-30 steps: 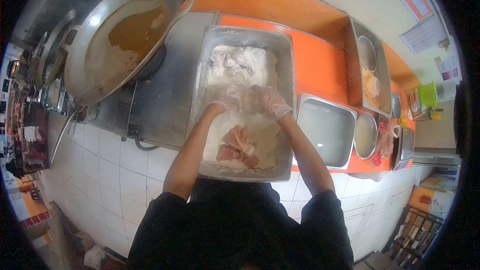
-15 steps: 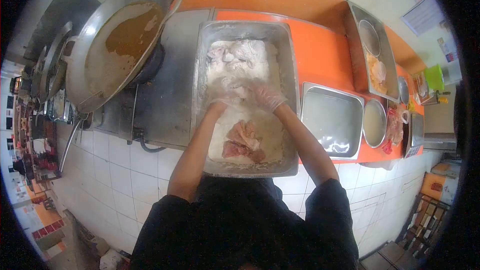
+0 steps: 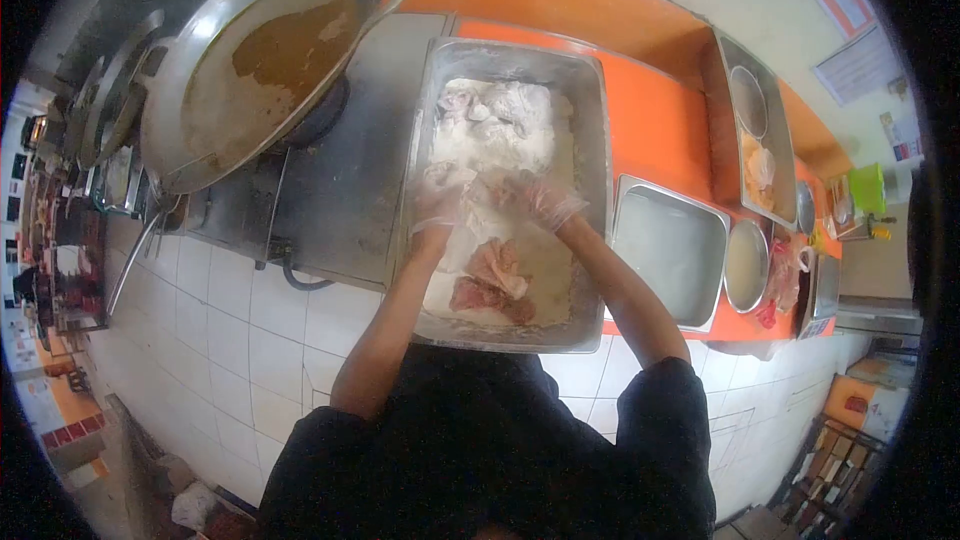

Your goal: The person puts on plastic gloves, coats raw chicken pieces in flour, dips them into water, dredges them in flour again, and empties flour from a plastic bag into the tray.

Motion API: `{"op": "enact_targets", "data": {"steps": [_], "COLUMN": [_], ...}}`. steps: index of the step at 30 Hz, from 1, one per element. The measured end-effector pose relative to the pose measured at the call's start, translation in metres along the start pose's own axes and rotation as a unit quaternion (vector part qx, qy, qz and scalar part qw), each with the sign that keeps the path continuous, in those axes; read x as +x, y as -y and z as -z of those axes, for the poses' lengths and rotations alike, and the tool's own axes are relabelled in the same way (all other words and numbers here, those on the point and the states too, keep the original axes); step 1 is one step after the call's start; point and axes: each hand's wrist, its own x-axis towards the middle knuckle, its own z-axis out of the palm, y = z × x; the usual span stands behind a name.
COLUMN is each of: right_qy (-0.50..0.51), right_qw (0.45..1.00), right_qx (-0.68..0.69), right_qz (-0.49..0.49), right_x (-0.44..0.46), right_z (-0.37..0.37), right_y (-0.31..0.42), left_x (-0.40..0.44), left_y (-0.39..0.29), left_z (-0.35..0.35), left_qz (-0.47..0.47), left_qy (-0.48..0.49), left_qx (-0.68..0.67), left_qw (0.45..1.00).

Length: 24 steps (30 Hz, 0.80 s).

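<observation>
A deep metal pan (image 3: 590, 140) holds a bed of white flour (image 3: 562, 155). Both my hands are inside it, in clear, flour-dusted gloves. My left hand (image 3: 437, 202) is low in the flour at the pan's left side, its fingers blurred and whitened. Opposite it, my right hand (image 3: 540, 202) points inward, fingers also coated and hard to make out. A floured piece of meat (image 3: 482, 212) lies between them; whether either hand grips it is unclear. Nearer me sits bare pink raw chicken (image 3: 495, 283). Several white-coated pieces (image 3: 495, 110) rest at the far end.
To the left, a large wok (image 3: 165, 140) of brownish oil (image 3: 295, 45) stands on the stove. On the orange counter (image 3: 650, 120) at right are a metal tray (image 3: 668, 250) of pale liquid, a round bowl (image 3: 746, 265) and a long metal container (image 3: 722, 130).
My view has shifted, so the pan appears slightly farther right. My hands are a little farther apart in the flour. The bare chicken lies in the same place in the pan.
</observation>
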Motion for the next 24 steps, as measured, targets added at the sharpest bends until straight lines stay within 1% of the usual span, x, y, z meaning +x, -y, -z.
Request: {"op": "enact_targets", "data": {"steps": [1, 2, 5, 7, 8, 9, 11, 13, 14, 16, 17, 18, 20, 22, 23, 24], "right_qy": [0.040, 0.021, -0.031, -0.056, -0.090, -0.127, -0.168, -0.180, -0.169, -0.149, -0.138, -0.126, -0.104, -0.090, -0.087, -0.080], "right_qw": [0.998, 0.999, 0.998, 0.995, 0.992, 0.985, 0.979, 0.982, 0.977, 0.953, 0.951, 0.947, 0.930, 0.908, 0.902, 0.897], "right_qx": [0.026, 0.014, 0.008, 0.037, 0.075, 0.112, 0.113, 0.056, 0.120, 0.240, 0.244, 0.250, 0.286, 0.319, 0.323, 0.306], "right_qz": [-0.030, -0.030, -0.047, -0.074, -0.056, -0.039, -0.015, -0.018, -0.050, -0.108, -0.130, -0.155, -0.209, -0.256, -0.274, -0.309], "right_x": [-0.004, -0.002, 0.003, -0.008, -0.013, -0.015, -0.013, -0.024, -0.030, -0.038, -0.045, -0.056, -0.083, -0.118, -0.136, -0.152], "right_z": [0.019, 0.017, 0.020, 0.058, 0.065, 0.073, 0.084, 0.083, 0.086, 0.120, 0.133, 0.145, 0.181, 0.219, 0.232, 0.241], "right_y": [0.006, -0.002, -0.016, 0.005, 0.005, 0.000, -0.005, 0.003, 0.007, 0.018, 0.018, 0.018, 0.026, 0.034, 0.031, 0.028], "left_x": [-0.002, -0.004, 0.002, -0.014, -0.021, -0.014, 0.006, -0.001, -0.006, -0.010, -0.009, -0.001, 0.034, 0.079, 0.097, 0.105], "left_y": [0.001, 0.003, 0.024, -0.002, -0.011, 0.003, 0.038, 0.026, 0.017, -0.010, -0.017, -0.008, 0.033, 0.073, 0.077, 0.060], "left_z": [0.004, 0.007, 0.008, 0.019, 0.023, 0.021, 0.008, 0.011, 0.013, 0.016, 0.015, 0.005, -0.029, -0.069, -0.082, -0.083], "left_qz": [-0.013, -0.026, -0.027, -0.026, -0.025, -0.048, -0.093, -0.048, -0.026, 0.024, 0.051, 0.020, -0.043, -0.165, -0.226, -0.207], "left_qy": [0.008, 0.015, 0.028, 0.010, 0.006, 0.028, 0.061, 0.063, 0.067, 0.070, 0.071, 0.053, 0.016, -0.040, -0.068, -0.040], "left_qx": [-0.034, -0.068, -0.146, -0.104, -0.079, -0.113, -0.192, -0.157, -0.139, -0.072, -0.037, -0.004, 0.063, 0.168, 0.219, 0.247], "left_qw": [0.999, 0.997, 0.988, 0.994, 0.997, 0.992, 0.975, 0.984, 0.988, 0.995, 0.995, 0.998, 0.997, 0.971, 0.947, 0.946]}}
